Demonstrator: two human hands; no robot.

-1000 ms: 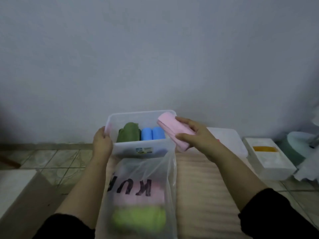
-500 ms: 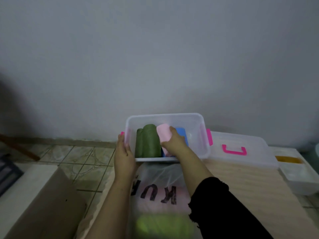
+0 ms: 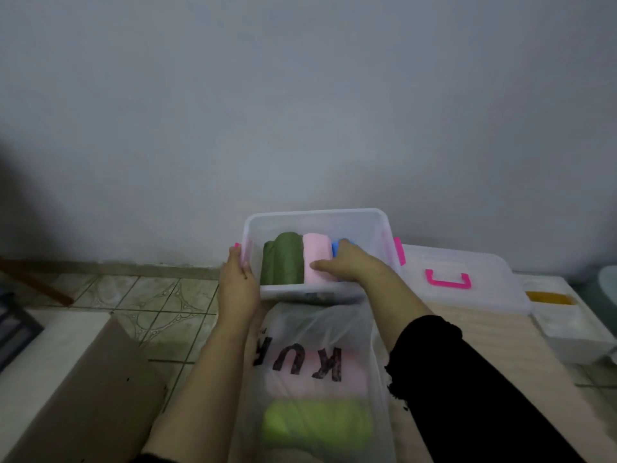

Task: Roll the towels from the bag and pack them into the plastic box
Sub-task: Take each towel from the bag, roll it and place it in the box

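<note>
since the earlier frame, pink towel [image 3: 317,259] now lies in plastic box [image 3: 380,228] between green rolls [image 3: 282,259] and blue. right hand [image 3: 347,265] fingers press it; left hand [image 3: 238,282] grips rim. bag [image 3: 314,372] holds more towels, unrolled.

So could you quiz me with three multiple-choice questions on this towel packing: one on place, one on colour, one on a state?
1. In the plastic box, the pink rolled towel lies:
A. between green and blue rolls
B. on the lid
C. in the bag

2. The lid's handle is:
A. yellow
B. pink
C. black

3. The left hand:
A. hangs idle
B. grips the box's edge
C. reaches into the bag

Answers: A, green roll on one side, blue roll on the other; B, bright pink; B, it clasps the box's end.
</note>
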